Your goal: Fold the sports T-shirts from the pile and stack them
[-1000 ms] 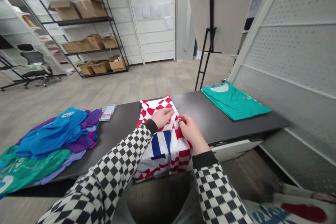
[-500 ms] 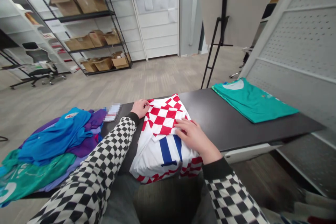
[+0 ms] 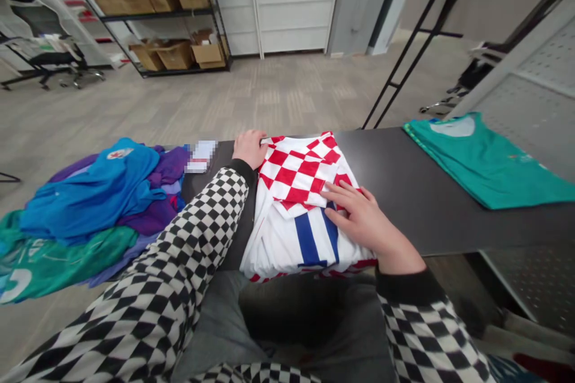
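Note:
A red-and-white checkered shirt (image 3: 287, 233) with blue stripes lies partly folded on the dark table (image 3: 386, 191), its lower end hanging over the near edge. At the shirt's far left corner is my left hand (image 3: 250, 148), its fingers bent together at the fabric; whether they pinch it is hidden. My right hand (image 3: 362, 218) rests on the right side of the shirt with its fingers spread, palm down.
A pile of blue, purple and green shirts (image 3: 94, 191) covers the table's left end, beside a blurred white item (image 3: 201, 157). Folded teal shirts (image 3: 489, 161) lie at the right. Beyond stand a shelf with boxes (image 3: 171, 12) and a black metal stand (image 3: 404, 60).
The view has tilted down and shifted. My right hand has slid slightly toward the shirt's right side, its fingers more spread. My left hand stays at the far left corner.

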{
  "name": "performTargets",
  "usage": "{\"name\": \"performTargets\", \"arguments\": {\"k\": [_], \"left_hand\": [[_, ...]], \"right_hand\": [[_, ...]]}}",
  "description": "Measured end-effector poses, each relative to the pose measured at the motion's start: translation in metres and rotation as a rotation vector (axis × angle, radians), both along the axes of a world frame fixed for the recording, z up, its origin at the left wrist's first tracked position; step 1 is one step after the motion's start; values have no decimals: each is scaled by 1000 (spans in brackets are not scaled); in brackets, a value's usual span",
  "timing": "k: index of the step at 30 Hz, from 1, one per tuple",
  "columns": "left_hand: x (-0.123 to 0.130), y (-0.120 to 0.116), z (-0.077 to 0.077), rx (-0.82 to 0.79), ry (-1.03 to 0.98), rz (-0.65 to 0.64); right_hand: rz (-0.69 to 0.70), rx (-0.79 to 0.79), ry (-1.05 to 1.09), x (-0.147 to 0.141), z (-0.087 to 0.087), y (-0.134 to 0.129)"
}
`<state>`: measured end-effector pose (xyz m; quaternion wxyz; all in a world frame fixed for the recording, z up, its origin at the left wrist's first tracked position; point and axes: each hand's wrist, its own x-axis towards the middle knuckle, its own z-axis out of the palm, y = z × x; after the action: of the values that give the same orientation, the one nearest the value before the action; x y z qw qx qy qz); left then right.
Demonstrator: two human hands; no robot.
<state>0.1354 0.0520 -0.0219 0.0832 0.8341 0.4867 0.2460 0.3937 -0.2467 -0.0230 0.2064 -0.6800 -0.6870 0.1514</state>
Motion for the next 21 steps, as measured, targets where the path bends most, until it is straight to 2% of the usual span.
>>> {"name": "performTargets", "arguments": {"k": [3, 6, 8, 11, 13, 15, 16, 18, 21], "left_hand": [[-11, -24, 11, 71, -74, 21], [-41, -77, 21, 74, -105, 38], [-70, -132, 24, 32, -98, 47], [-114, -232, 21, -34, -93, 114], [-137, -295, 11, -67, -182, 213], [-151, -340, -4, -184, -271, 229], [-155, -354, -12, -272, -302, 219], [-157, -367, -26, -440, -378, 209], [-153, -362, -41, -542, -543, 243]], "right_hand": [[4, -3, -20, 1, 1, 1], [14, 11, -41, -1, 1, 1], [11, 27, -47, -2, -2, 2], [-2, 54, -41, -3, -8, 3], [-3, 77, -32, -1, -10, 4], [-14, 114, -13, -1, -7, 2], [-30, 149, 3, -3, -3, 0], [-77, 269, 69, -17, 12, -9], [-115, 471, 342, -64, 37, -33]]}}
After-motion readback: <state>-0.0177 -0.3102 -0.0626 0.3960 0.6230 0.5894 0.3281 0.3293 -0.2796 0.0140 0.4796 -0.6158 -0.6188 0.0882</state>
